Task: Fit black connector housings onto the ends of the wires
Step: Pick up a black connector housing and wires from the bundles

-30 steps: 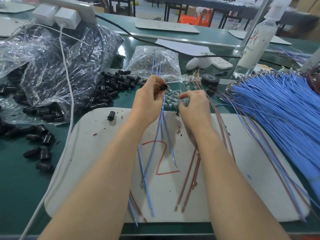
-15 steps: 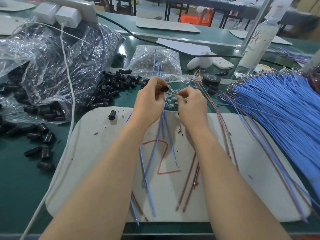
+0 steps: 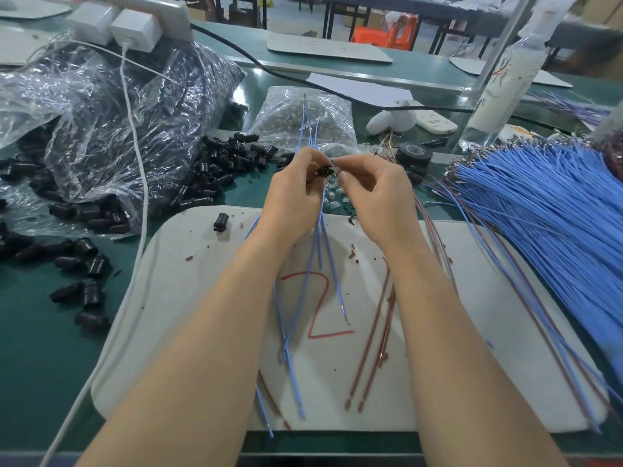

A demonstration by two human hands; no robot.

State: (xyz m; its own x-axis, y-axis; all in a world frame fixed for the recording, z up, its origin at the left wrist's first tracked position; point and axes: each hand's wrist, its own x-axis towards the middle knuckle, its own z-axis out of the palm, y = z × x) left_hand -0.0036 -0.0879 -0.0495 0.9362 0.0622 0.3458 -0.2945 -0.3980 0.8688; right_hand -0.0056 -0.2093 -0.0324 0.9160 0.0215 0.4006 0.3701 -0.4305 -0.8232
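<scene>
My left hand (image 3: 293, 200) pinches a small black connector housing (image 3: 324, 170) and also holds several blue wires (image 3: 308, 129) that stick up past its fingers and hang down over the white mat (image 3: 188, 298). My right hand (image 3: 374, 193) is right beside the housing, its thumb and forefinger pinched on something tiny at the housing's mouth; what it is cannot be made out. A loose housing (image 3: 220, 221) lies on the mat's far left corner. More black housings (image 3: 229, 160) are heaped beyond the mat.
A big sheaf of blue wires (image 3: 546, 210) fans across the right. Brown wires (image 3: 374, 338) lie on the mat. Plastic bags of housings (image 3: 111, 129) fill the left, a bag of small clear parts (image 3: 303, 119) sits behind my hands. A white cable (image 3: 135, 183) runs down the left.
My right hand has risen off the pile of small clear parts and come up to the housing held by my left hand. My left hand has stayed almost in place.
</scene>
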